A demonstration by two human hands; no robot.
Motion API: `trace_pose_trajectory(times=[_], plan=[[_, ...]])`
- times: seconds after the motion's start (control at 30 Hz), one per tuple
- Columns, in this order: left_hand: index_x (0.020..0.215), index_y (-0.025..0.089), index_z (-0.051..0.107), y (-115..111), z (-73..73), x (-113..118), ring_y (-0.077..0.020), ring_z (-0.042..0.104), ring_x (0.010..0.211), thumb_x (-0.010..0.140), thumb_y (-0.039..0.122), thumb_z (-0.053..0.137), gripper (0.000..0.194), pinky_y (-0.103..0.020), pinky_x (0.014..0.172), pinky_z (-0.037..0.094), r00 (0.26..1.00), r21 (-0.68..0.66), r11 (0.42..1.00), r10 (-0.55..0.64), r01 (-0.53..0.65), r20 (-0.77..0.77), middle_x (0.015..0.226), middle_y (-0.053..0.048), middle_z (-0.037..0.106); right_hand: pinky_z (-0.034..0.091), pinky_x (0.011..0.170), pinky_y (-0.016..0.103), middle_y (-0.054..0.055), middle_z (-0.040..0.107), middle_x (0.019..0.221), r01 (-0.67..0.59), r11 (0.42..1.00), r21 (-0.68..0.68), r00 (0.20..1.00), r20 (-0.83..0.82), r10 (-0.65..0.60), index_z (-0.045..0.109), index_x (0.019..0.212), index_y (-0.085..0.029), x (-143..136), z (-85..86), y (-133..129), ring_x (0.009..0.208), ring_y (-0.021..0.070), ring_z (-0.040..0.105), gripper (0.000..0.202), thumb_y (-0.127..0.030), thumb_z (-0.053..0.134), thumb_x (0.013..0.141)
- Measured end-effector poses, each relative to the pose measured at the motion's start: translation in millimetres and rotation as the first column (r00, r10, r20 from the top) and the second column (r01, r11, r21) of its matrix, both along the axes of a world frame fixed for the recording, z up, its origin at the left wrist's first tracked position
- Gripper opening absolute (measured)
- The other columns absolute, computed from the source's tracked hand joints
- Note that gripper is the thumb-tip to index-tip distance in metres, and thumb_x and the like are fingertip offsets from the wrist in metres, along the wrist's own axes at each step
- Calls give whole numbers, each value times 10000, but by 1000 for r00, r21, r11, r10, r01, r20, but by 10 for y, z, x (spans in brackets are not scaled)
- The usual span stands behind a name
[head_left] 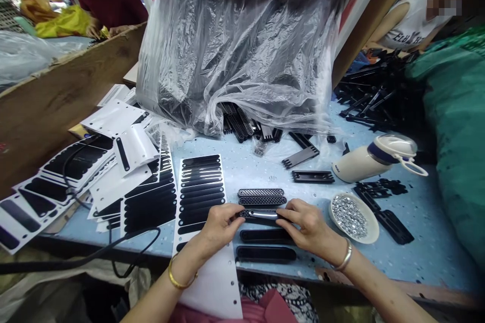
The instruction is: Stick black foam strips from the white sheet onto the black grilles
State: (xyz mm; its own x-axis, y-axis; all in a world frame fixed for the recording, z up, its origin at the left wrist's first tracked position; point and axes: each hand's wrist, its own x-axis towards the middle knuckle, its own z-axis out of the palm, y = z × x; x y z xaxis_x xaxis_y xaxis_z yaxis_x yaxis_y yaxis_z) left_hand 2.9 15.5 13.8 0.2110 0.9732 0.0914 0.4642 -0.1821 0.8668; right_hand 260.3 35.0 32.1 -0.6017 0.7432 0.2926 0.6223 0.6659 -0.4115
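Observation:
My left hand [223,222] pinches the left end of a glossy black sticker strip [261,214], and the fingers of my right hand [308,224] close on its right end. The strip is stretched level over a black perforated plastic bar, partly hidden under it. Just beyond lie black bars with a honeycomb surface [261,196]. Nearer to me are two smooth-topped black bars [265,253], one partly behind my right fingers. Beside my left hand is a white sheet of black strips [201,189], its lower part bare.
Sticker sheets [149,207] and a black cable [76,265] cover the left. A plastic bag [242,60] spills black parts at the back. To the right stand a bowl of small metal pieces [352,217] and a cream bottle [364,159]. Two people sit beyond.

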Motion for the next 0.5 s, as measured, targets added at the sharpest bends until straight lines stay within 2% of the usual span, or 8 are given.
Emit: trace_pose_trajectory(times=[0.2,0.5], plan=[[940,150,732,-13,-46,-7,-110,544,483,698,173,655,255,-205,492,444,998,-89,994,58,-56,23,610,-15,661,486,631,319,96,639,790,-43,998,35,999,4,43,713,959,-159,-105,11,27,715,186,576,194,-228,539,905],[871,163,736,-4,-25,-17,-132,592,527,720,183,628,187,-209,508,456,998,-101,993,61,-58,24,618,-23,675,431,641,328,77,628,762,-54,997,50,994,93,49,711,956,-176,-138,-5,53,702,194,556,169,-229,564,893]])
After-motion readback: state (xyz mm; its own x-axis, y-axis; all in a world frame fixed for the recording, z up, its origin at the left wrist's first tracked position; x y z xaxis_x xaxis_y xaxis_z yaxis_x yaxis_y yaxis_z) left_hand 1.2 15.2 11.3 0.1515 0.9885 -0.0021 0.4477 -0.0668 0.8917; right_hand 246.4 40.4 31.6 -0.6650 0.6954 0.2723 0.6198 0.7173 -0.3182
